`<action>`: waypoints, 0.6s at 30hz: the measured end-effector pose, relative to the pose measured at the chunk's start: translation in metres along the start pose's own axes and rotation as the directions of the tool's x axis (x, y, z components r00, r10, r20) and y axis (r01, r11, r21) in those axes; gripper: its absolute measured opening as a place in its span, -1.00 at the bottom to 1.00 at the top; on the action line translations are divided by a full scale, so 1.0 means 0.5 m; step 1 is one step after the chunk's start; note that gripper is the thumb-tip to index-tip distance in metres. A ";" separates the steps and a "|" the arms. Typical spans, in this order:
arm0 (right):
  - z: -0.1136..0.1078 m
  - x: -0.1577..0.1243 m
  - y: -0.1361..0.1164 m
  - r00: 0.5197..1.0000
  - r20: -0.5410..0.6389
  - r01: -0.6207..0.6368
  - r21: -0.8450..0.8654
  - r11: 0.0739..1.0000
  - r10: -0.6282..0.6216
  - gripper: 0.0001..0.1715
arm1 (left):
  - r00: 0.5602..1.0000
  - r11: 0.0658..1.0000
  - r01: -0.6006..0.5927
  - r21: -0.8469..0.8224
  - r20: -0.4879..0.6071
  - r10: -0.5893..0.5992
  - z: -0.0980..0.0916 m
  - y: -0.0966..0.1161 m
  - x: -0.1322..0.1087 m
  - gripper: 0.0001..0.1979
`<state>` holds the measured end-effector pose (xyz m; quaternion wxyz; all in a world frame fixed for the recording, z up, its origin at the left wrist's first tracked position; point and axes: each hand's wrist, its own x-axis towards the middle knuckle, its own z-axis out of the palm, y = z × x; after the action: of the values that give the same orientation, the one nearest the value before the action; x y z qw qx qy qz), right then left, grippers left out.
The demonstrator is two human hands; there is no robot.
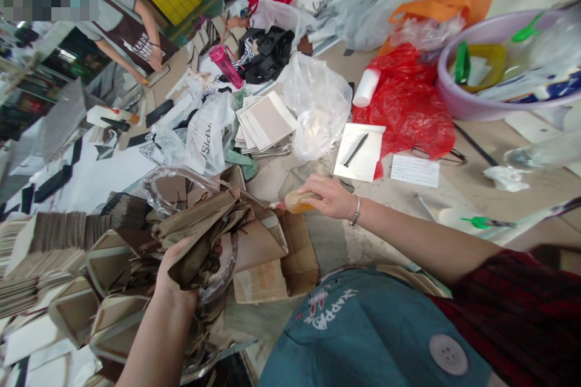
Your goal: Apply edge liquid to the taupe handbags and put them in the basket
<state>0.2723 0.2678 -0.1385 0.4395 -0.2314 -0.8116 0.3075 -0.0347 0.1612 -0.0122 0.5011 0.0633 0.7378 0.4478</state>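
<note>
My left hand (176, 275) is closed on the olive-brown fabric lining (200, 248) of a beige handbag (258, 240). The handbag's handles (232, 263) are wrapped in clear plastic. In my right hand (331, 196) is a squeeze bottle (297, 201) with yellowish contents, held on its side. Its narrow nozzle points left, close to the bag's upper edge; whether it touches cannot be made out. Under the bag lies a piece of brown cardboard (302, 254). My left fingertips are partly hidden by the lining.
Several unfinished bag bodies (113, 260) and stacked panels (59, 233) crowd the left. Beyond my hands are a notepad with a pen (356, 154), a red plastic bag (408, 103) and a purple basin (476, 110). A co-worker (129, 30) stands across the table.
</note>
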 end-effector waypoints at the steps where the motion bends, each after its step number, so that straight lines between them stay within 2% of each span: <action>1: 0.002 -0.007 0.001 1.000 0.024 -0.002 0.012 1.000 0.002 -0.80 | 1.000 1.000 -0.002 0.002 -0.003 0.002 0.001 0.000 -0.002 -0.87; 4: 0.005 -0.012 -0.002 1.000 0.021 0.000 0.044 0.999 -0.001 -0.80 | 1.000 1.000 -0.009 -0.005 -0.012 0.009 0.004 0.000 -0.005 -0.87; 8: 0.004 0.019 -0.010 0.997 -0.072 -0.001 0.049 0.999 0.005 -0.81 | 1.000 1.000 -0.018 0.023 -0.010 0.018 0.001 0.002 -0.003 -0.87; 11: 0.004 0.034 -0.006 0.997 -0.082 -0.011 0.041 0.999 0.014 -0.81 | 0.998 0.999 -0.050 0.004 -0.036 0.050 -0.002 -0.001 0.000 -0.88; 14: 0.010 0.018 0.006 0.997 -0.053 -0.047 0.030 0.998 0.048 -0.80 | 0.997 0.999 -0.049 0.013 -0.065 0.050 0.002 -0.004 -0.004 -0.90; 18: 0.021 -0.024 0.021 0.998 0.055 -0.038 0.032 0.999 0.037 -0.79 | 0.995 0.994 -0.066 0.082 -0.068 0.072 0.009 -0.002 -0.013 -0.91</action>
<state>0.2706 0.2643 -0.1575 0.4151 -0.2309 -0.8137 0.3350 -0.0275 0.1596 -0.0090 0.4558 0.0929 0.7699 0.4370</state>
